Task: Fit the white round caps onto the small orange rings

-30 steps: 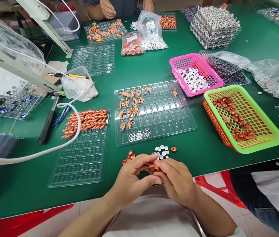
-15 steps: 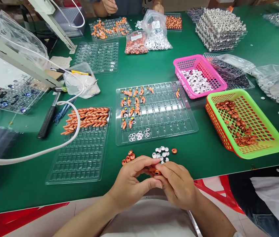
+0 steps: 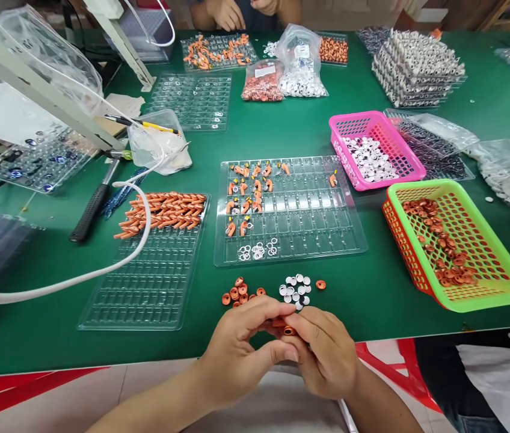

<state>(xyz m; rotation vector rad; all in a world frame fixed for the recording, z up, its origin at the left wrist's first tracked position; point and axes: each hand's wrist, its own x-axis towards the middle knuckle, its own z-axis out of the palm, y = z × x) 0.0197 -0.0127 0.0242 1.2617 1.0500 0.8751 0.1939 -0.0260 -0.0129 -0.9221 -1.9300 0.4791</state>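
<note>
Close to the table's near edge, my left hand point(image 3: 252, 349) and my right hand point(image 3: 325, 352) meet around a small orange plastic part point(image 3: 287, 329). Fingers of both are closed on it, and a round dark opening shows at its end; the rest is hidden by fingers. Just beyond my left hand lie several orange round cup-like pieces point(image 3: 236, 293). White discs point(image 3: 294, 290), some with black, are scattered beyond the fingertips, with a lone orange round piece point(image 3: 320, 284) to their right. Farther off, a transparent tray point(image 3: 313, 231) bears curved orange parts and white rings.
At left, another tray point(image 3: 140, 294) holds rows of orange pieces under a white cable point(image 3: 97, 279); a hammer point(image 3: 92, 210) lies beside it. At right stand a green basket point(image 3: 498, 264) and a pink basket point(image 3: 411, 150). A co-worker's hands point(image 3: 230, 13) are across the table.
Both hands stay closed around the orange part, which has tilted only slightly. The view has shifted, so the table items appear farther right. Across the table, the co-worker's hands have moved.
</note>
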